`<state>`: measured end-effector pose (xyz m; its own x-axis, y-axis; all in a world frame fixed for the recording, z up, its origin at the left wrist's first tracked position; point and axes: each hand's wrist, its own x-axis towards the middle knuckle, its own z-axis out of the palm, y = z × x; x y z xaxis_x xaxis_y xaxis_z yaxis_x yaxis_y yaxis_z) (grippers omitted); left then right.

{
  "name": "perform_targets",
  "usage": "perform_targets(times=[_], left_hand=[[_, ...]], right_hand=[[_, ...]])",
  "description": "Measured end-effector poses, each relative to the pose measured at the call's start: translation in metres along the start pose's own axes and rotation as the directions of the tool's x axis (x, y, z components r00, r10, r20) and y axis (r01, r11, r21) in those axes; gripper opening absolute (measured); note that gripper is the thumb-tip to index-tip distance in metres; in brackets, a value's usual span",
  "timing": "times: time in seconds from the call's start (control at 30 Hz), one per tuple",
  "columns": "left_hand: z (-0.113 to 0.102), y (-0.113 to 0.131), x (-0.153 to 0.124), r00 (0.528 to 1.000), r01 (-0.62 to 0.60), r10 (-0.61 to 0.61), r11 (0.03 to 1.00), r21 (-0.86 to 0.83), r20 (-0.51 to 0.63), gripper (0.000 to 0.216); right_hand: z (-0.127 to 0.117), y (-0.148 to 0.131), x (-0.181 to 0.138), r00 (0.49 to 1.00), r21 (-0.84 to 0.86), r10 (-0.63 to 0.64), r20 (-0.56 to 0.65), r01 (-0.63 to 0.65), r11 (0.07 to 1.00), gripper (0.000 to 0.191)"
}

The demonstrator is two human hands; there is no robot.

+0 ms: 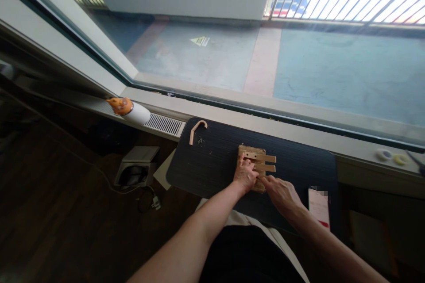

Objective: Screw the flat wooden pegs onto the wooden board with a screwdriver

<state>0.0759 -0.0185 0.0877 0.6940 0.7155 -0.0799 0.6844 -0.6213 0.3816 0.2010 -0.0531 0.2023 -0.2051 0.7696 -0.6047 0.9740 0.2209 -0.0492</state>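
Observation:
A small wooden block (pixel 260 149) lies on the dark tabletop with two pale wooden strips, an upper strip (pixel 269 158) and a lower strip (pixel 270 168), across it and jutting out to the right. Dark holes show in the upper strip. My left hand (pixel 246 174) grips the block from the left, one finger reaching up to the upper strip's end. At the block's right side, my right hand (pixel 280 191) has its fingers closed in a pinch, close to my left thumb. Whatever is between those fingertips is too small and covered to make out.
A wooden hook-shaped piece (pixel 192 134) and a few small screws or nails (pixel 200 140) lie at the table's left. A phone (pixel 318 208) rests near its right edge. A white bottle with an orange top (pixel 137 112) stands by the window; tape rolls (pixel 384 155) sit on the sill.

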Motion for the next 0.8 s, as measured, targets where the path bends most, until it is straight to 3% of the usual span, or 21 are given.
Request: perform_targets(times=[0.27, 0.6, 0.8], left_hand=[[0.0, 0.0, 0.0, 1.0, -0.007, 0.007, 1.0, 0.005, 0.004, 0.016], [-0.001, 0.0, -0.001, 1.0, -0.004, 0.004, 1.0, -0.001, 0.016, 0.015], [0.0, 0.0, 0.0, 1.0, -0.007, 0.007, 1.0, 0.003, 0.01, 0.015]], right_hand=[[0.012, -0.001, 0.008, 0.999, 0.019, 0.039, -0.008, -0.038, 0.999, 0.031], [0.0, -0.001, 0.004, 1.0, 0.004, 0.022, -0.003, -0.022, 1.0, 0.032], [0.009, 0.002, 0.01, 0.999, 0.015, 0.042, 0.001, -0.042, 0.999, 0.031]])
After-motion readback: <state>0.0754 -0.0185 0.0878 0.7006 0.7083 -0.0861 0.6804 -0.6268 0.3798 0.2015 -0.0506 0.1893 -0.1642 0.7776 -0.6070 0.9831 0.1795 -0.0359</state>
